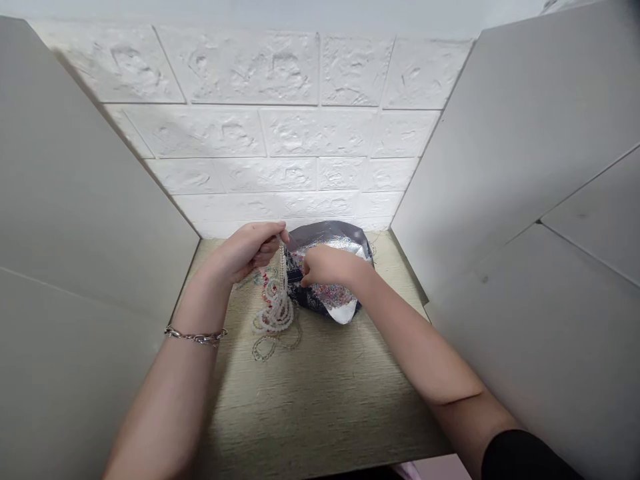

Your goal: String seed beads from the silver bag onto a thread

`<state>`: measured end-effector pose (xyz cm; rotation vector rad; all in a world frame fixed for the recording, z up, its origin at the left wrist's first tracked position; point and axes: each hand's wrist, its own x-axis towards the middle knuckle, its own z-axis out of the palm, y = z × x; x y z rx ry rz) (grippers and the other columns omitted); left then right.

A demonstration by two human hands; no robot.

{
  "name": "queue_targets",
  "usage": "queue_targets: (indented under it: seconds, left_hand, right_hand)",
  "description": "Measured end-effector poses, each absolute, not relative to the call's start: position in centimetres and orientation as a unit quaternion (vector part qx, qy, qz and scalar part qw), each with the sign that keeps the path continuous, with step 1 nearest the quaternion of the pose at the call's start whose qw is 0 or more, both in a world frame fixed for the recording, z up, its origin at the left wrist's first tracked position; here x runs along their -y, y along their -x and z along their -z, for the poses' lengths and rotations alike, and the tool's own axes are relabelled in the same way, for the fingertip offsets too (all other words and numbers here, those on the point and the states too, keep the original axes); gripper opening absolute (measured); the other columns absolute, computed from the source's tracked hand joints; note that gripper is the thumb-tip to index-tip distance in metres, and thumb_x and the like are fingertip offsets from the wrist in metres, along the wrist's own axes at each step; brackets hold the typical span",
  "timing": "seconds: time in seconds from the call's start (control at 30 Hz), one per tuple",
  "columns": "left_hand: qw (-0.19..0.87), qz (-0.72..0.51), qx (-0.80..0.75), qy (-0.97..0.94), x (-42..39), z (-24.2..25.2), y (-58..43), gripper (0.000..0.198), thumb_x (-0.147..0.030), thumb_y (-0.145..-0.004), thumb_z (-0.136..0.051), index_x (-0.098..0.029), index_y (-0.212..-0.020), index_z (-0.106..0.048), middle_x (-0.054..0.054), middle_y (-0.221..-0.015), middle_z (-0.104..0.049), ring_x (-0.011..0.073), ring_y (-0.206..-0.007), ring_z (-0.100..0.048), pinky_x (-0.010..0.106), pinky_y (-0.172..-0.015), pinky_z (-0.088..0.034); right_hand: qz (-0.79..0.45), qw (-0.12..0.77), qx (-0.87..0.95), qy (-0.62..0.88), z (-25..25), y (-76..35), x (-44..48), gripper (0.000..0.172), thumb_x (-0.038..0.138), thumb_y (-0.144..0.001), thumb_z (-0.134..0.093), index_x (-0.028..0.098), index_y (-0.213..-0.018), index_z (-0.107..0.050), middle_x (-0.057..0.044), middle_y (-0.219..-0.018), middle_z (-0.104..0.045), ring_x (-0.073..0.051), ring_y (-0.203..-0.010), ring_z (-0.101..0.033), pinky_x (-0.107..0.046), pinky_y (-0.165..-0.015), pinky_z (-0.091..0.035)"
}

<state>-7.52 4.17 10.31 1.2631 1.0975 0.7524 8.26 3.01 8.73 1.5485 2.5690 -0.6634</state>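
Note:
My left hand [247,253] is closed in a pinch on white pearl bead strands [276,308], which hang from its fingers and pool on the wooden table [320,400]. My right hand [325,267] is closed at the mouth of an open pouch [333,243] with a silver lining and a dark patterned outside. Small red and mixed beads show inside the pouch. What the right fingers grip is hidden. A thin clear bead chain [270,347] lies looped on the table below the pearls.
White partition boards stand at left [75,233] and right [525,200] of the narrow table. A white brick-pattern wall [280,133] closes the back. A metal bracelet [195,335] circles my left wrist. More coloured beads [260,277] lie under my left hand.

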Motion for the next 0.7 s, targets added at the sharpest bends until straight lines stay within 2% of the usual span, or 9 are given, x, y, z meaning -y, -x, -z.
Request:
queue_targets:
  seconds: [0.17, 0.27, 0.47, 0.6, 0.7]
  left_hand:
    - [0.606, -0.323, -0.476, -0.549, -4.3, -10.1, 7.8, 0.022, -0.031, -0.078, -0.048, -0.014, -0.065, -0.053, -0.008, -0.046, -0.023, 0.0020, -0.036, -0.019, 0.014, -0.033, -0.015]
    - [0.605, -0.318, -0.479, -0.552, -4.3, -10.0, 7.8, 0.023, -0.033, -0.078, -0.048, -0.015, -0.066, -0.053, -0.008, -0.046, -0.023, 0.0022, -0.036, -0.019, 0.015, -0.033, -0.015]
    - [0.606, -0.322, -0.478, -0.548, -4.3, -10.1, 7.7, 0.022, -0.031, -0.079, -0.047, -0.014, -0.065, -0.052, -0.008, -0.045, -0.024, 0.0022, -0.036, -0.019, 0.014, -0.033, -0.014]
    - [0.610, -0.321, -0.472, -0.549, -4.3, -10.0, 7.7, 0.022, -0.032, -0.079, -0.047, -0.015, -0.066, -0.053, -0.008, -0.045, -0.024, 0.0023, -0.036, -0.019, 0.014, -0.033, -0.014]
    - [0.613, -0.322, -0.469, -0.548, -4.3, -10.0, 7.8, 0.022, -0.031, -0.079, -0.047, -0.015, -0.065, -0.053, -0.008, -0.045, -0.024, 0.0022, -0.037, -0.019, 0.014, -0.033, -0.014]
  right_hand:
    - [0.272, 0.029, -0.831, -0.484, -8.6, -8.9, -3.5, 0.020, 0.024, -0.074, -0.046, 0.016, -0.056, -0.050, -0.002, -0.052, -0.054, -0.010, -0.043, -0.047, -0.025, -0.046, -0.032]
    - [0.259, -0.042, -0.843, -0.470, -10.1, -10.4, -3.6, 0.021, 0.029, -0.074, -0.045, 0.016, -0.059, -0.050, 0.001, -0.058, -0.053, -0.008, -0.050, -0.045, -0.023, -0.048, -0.031]
    - [0.265, -0.366, -0.749, -0.486, -12.6, -13.0, -3.5, 0.018, 0.025, -0.072, -0.044, 0.014, -0.058, -0.048, 0.003, -0.055, -0.039, -0.005, -0.051, -0.033, -0.020, -0.048, -0.028]
    - [0.300, -0.602, -0.601, -0.431, -13.0, -13.9, -3.8, 0.019, 0.033, -0.078, -0.042, 0.017, -0.070, -0.046, 0.002, -0.067, -0.043, -0.004, -0.049, -0.037, -0.020, -0.050, -0.035]
    - [0.268, -0.701, -0.522, -0.405, -13.2, -14.4, -4.1, 0.023, 0.038, -0.083, -0.034, 0.019, -0.083, -0.046, -0.002, -0.081, -0.048, -0.005, -0.056, -0.046, -0.022, -0.057, -0.041]
